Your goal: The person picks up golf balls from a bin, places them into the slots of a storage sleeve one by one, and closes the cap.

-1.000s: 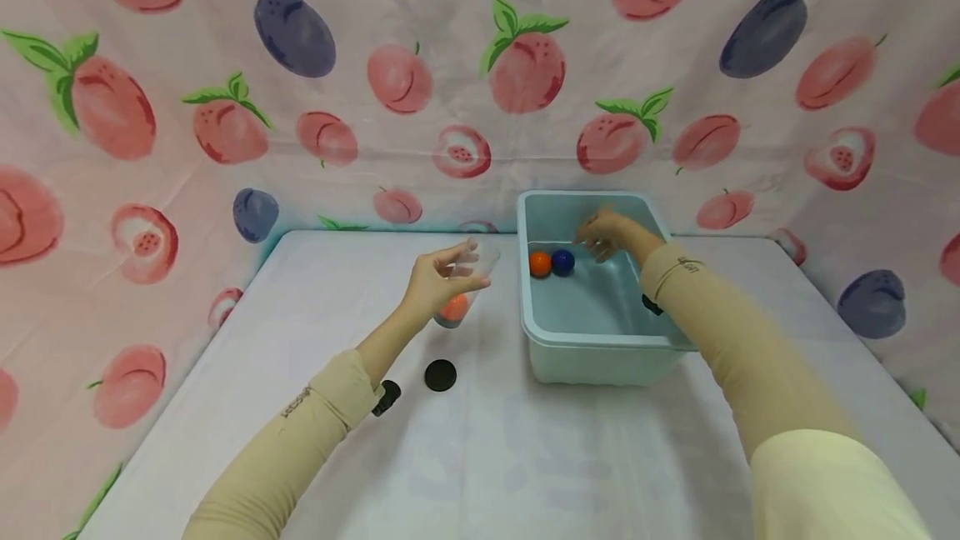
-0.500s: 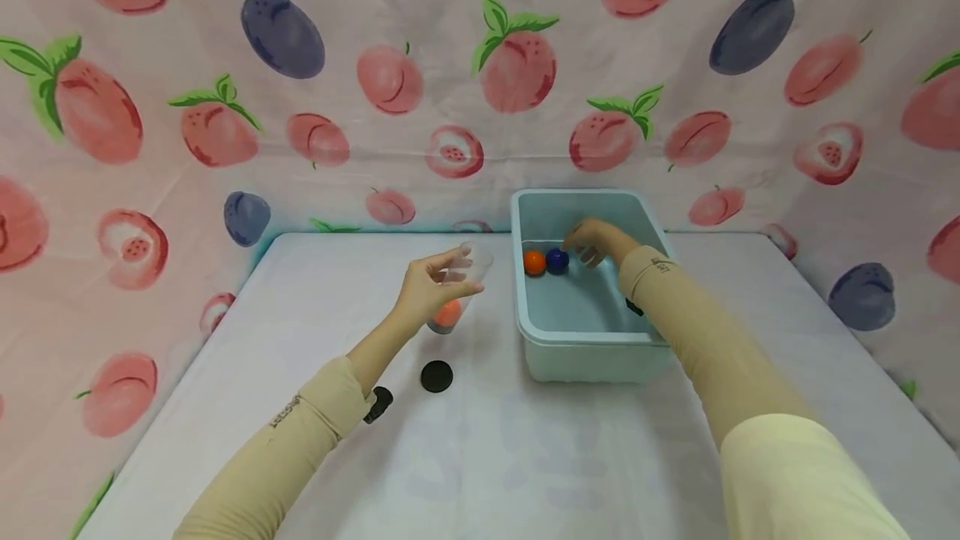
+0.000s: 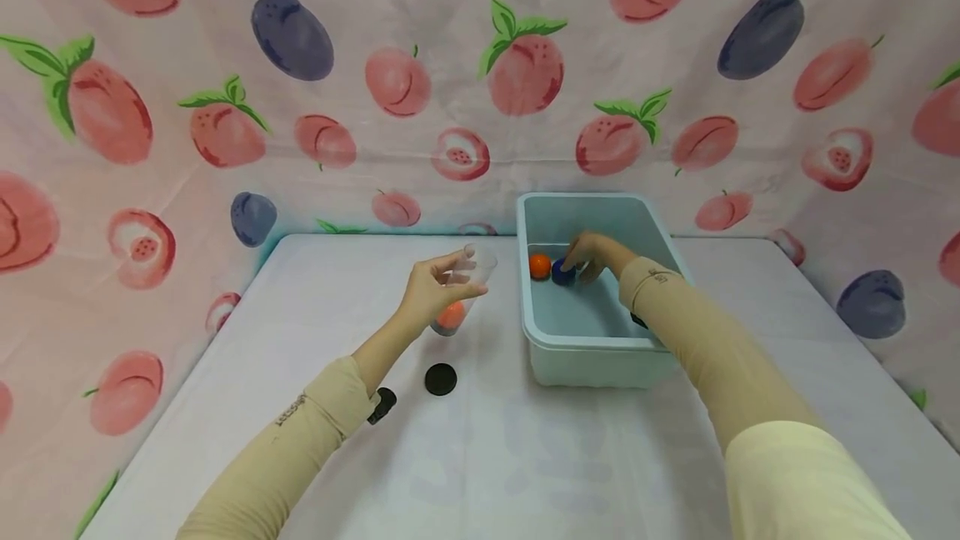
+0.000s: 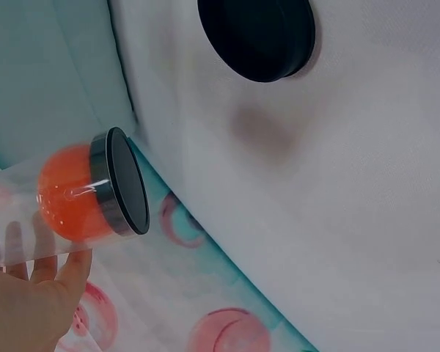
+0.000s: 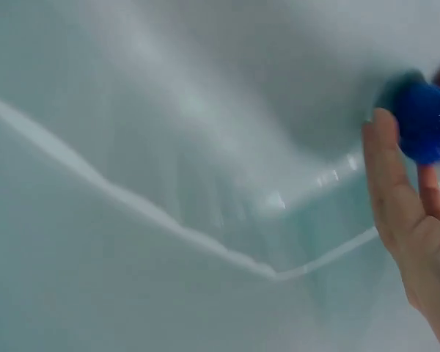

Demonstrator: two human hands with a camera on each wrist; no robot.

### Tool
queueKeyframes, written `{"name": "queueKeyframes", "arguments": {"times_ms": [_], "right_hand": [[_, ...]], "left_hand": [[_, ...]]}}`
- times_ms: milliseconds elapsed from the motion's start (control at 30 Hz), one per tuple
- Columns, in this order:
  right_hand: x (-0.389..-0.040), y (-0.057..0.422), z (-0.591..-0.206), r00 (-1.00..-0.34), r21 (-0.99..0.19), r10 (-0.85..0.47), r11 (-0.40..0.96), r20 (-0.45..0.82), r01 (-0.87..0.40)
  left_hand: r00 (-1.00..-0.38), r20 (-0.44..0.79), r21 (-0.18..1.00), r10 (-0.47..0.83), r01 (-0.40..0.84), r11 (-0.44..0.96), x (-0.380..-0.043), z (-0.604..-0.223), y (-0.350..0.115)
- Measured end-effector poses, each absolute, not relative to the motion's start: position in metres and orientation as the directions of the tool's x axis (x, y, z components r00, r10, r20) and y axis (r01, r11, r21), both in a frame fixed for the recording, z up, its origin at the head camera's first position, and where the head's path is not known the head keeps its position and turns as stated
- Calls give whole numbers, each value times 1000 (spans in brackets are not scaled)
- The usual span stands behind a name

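A clear plastic tube (image 3: 474, 267) with a black end cap (image 4: 125, 183) is gripped by my left hand (image 3: 433, 288), tilted, over the table. Inside it, an orange ball (image 4: 70, 192) lies against the capped end. My right hand (image 3: 600, 253) reaches down into the light blue bin (image 3: 592, 342). Its fingers pinch a blue ball (image 5: 427, 121), with fingertips on two sides of it. Another orange ball (image 3: 540, 266) rests in the bin, just left of the blue one.
A round black lid (image 3: 441, 379) lies on the white table (image 3: 525, 457) below the tube, left of the bin. Behind the table hangs a fruit-print cloth (image 3: 465, 65). The bin's raised walls surround my right hand.
My right hand has moved left and down inside the bin, from beside the balls onto the blue ball, which has shifted slightly toward me. My left hand keeps its hold on the tube.
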State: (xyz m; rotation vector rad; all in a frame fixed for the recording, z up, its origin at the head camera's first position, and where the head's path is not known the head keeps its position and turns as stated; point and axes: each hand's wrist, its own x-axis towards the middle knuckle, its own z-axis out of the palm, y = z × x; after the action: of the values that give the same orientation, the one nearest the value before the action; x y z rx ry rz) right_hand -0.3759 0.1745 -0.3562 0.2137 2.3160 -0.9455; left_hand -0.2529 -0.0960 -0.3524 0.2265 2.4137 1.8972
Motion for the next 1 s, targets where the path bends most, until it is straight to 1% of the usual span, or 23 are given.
{"name": "queueKeyframes", "arguments": {"times_ms": [200,367,500,767,1000], "right_hand": [[-373,165,-364,-791,-589,-64,705,-608,396],[-375,163,-365,-810,-594,-85,725,-580,349],[-376,166,-361,-827,-621,-106,714,-553,323],[-376,177,-352,-826,-665,-166,686,-539,296],[-377,178,-342,-839,-692,-176,664,-514,284]], "left_hand": [[-987,44,968,154,80,236,-253,-353,-98],[-986,34,970,160,71,233,-253,-354,-101],[-987,22,969,157,60,239,-253,-356,-104],[-990,23,966,139,58,250,-252,-359,-110],[-993,18,962,119,50,267,-253,-358,-114]]}}
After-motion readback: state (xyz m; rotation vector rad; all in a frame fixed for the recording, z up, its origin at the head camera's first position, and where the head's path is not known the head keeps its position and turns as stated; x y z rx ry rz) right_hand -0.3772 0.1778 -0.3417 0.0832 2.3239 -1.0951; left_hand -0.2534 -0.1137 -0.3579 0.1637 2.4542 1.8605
